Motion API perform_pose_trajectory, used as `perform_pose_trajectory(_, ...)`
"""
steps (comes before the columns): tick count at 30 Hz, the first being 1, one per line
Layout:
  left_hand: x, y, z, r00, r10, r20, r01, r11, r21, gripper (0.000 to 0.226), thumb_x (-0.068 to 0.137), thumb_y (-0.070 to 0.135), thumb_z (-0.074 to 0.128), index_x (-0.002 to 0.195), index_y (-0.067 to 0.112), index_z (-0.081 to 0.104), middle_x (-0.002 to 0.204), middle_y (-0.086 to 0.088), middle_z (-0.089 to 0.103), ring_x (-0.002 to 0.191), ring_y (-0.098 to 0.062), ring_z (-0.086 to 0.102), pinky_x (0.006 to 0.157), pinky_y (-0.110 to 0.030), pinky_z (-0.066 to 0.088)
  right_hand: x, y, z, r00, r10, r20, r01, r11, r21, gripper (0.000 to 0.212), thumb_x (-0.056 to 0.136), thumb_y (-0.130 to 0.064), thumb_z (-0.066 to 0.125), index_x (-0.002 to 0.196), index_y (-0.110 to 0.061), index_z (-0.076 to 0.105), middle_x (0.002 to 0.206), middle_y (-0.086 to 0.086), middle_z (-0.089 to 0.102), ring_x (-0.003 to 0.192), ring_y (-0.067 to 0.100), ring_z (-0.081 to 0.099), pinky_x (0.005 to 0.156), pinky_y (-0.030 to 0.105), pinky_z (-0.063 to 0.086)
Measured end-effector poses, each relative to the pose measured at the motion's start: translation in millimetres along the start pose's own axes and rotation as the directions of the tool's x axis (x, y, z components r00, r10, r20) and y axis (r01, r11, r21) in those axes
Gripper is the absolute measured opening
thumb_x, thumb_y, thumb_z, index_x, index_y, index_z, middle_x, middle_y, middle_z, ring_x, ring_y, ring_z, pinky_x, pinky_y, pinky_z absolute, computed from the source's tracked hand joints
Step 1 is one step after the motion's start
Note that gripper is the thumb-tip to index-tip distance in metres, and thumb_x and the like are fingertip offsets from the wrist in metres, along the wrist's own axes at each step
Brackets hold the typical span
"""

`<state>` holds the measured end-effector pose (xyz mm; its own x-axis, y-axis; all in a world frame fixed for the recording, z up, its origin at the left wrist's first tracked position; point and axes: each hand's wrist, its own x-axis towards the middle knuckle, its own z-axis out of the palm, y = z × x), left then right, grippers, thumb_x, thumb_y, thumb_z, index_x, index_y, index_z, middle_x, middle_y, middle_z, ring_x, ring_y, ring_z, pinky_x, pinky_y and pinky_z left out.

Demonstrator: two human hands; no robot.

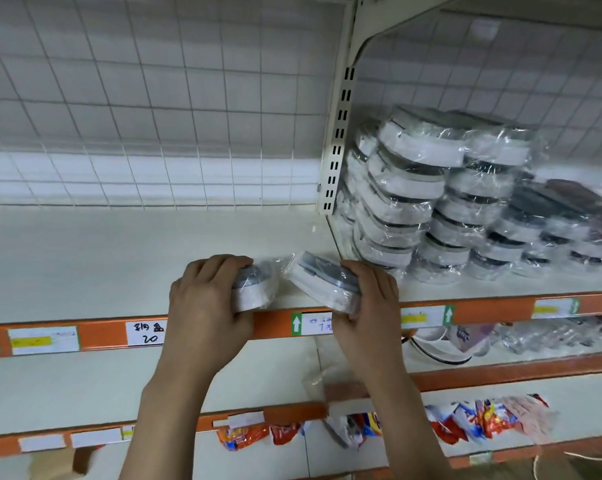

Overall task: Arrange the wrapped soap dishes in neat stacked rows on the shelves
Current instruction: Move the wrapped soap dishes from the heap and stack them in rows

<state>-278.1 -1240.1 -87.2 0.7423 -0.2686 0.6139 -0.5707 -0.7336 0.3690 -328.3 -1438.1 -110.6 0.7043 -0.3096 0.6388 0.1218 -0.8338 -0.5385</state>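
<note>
My left hand grips a plastic-wrapped white and grey soap dish at the front edge of the cream shelf. My right hand grips a second wrapped soap dish, tilted with its left end raised. The two dishes almost meet above the orange price rail. To the right, past the slotted upright, several stacks of wrapped soap dishes stand in leaning rows on the neighbouring shelf.
A wire grid back panel closes the rear of the shelf. Darker wrapped items lie at the far right. Lower shelves hold white wrapped goods and colourful packets. Handwritten price labels sit on the rail.
</note>
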Motion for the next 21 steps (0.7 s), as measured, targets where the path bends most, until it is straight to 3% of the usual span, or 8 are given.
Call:
perform_pose_trajectory(4, -5.6, 43.7, 7.8, 0.997, -0.031, -0.077, 0.033, 0.999, 0.024, 0.053, 0.057, 0.02, 0.046, 0.106, 0.014, 0.065, 0.101, -0.001, 0.066, 0.091, -0.036, 0.057, 0.075, -0.048, 0.05, -0.3, 26.5, -34.5, 0.999, -0.045, 0.022, 0.043, 0.995, 0.089, 0.065, 0.056, -0.006, 0.068, 0.118, -0.018, 0.055, 0.114, 0.001, 0.058, 0.107, 0.016, 0.046, 0.095, 0.023, 0.034)
perform_pose_trajectory(8, -12.9, 115.4, 26.9, 0.991, -0.052, -0.12, 0.059, 0.997, 0.052, 0.051, 0.055, 0.017, 0.048, 0.103, 0.014, 0.065, 0.097, 0.0, 0.067, 0.088, -0.036, 0.058, 0.071, -0.048, 0.051, -1.2, 66.6, -90.4, 0.994, -0.107, -0.002, 0.106, 0.985, 0.134, 0.066, 0.052, -0.008, 0.059, 0.116, -0.018, 0.055, 0.111, 0.0, 0.057, 0.104, 0.014, 0.045, 0.09, 0.028, 0.04)
perform_pose_trajectory(11, -17.3, 170.8, 48.2, 0.996, -0.041, -0.081, 0.044, 0.998, 0.042, 0.053, 0.053, 0.015, 0.05, 0.104, 0.014, 0.066, 0.097, 0.001, 0.067, 0.088, -0.035, 0.059, 0.071, -0.047, 0.051, -3.5, 110.3, -137.7, 0.995, -0.101, 0.011, 0.099, 0.987, 0.126, 0.067, 0.05, -0.008, 0.061, 0.116, -0.018, 0.056, 0.109, -0.01, 0.052, 0.103, 0.013, 0.044, 0.088, 0.027, 0.039)
perform_pose_trajectory(15, -19.7, 227.5, 74.9, 1.0, 0.001, -0.025, -0.001, 1.0, -0.002, 0.054, 0.056, 0.018, 0.049, 0.108, 0.016, 0.063, 0.098, 0.001, 0.067, 0.089, -0.034, 0.058, 0.072, -0.047, 0.051, -2.7, 160.8, -188.5, 1.0, -0.006, 0.011, 0.004, 0.993, 0.117, 0.062, 0.053, -0.007, 0.064, 0.114, -0.012, 0.06, 0.108, -0.009, 0.051, 0.102, 0.011, 0.042, 0.085, 0.025, 0.033)
perform_pose_trajectory(18, -15.7, 261.8, 87.4, 0.998, 0.055, -0.001, -0.055, 0.998, -0.018, 0.055, 0.061, 0.025, 0.046, 0.116, 0.024, 0.051, 0.104, -0.001, 0.066, 0.094, -0.034, 0.057, 0.074, -0.049, 0.051, -0.8, 182.2, -213.6, 0.999, 0.031, -0.022, -0.028, 0.993, 0.111, 0.061, 0.054, -0.01, 0.062, 0.115, -0.011, 0.06, 0.108, -0.011, 0.047, 0.101, 0.005, 0.039, 0.085, 0.019, 0.03)
perform_pose_trajectory(21, -6.2, 293.8, 97.8, 0.995, 0.092, 0.024, -0.091, 0.995, -0.039, 0.061, 0.061, 0.022, 0.054, 0.12, 0.029, 0.041, 0.111, -0.002, 0.064, 0.101, -0.033, 0.057, 0.08, -0.049, 0.05, 4.2, 199.5, -233.7, 0.995, 0.047, -0.087, -0.038, 0.994, 0.104, 0.062, 0.056, -0.003, 0.067, 0.117, -0.01, 0.059, 0.109, -0.009, 0.048, 0.104, 0.007, 0.04, 0.087, 0.025, 0.034)
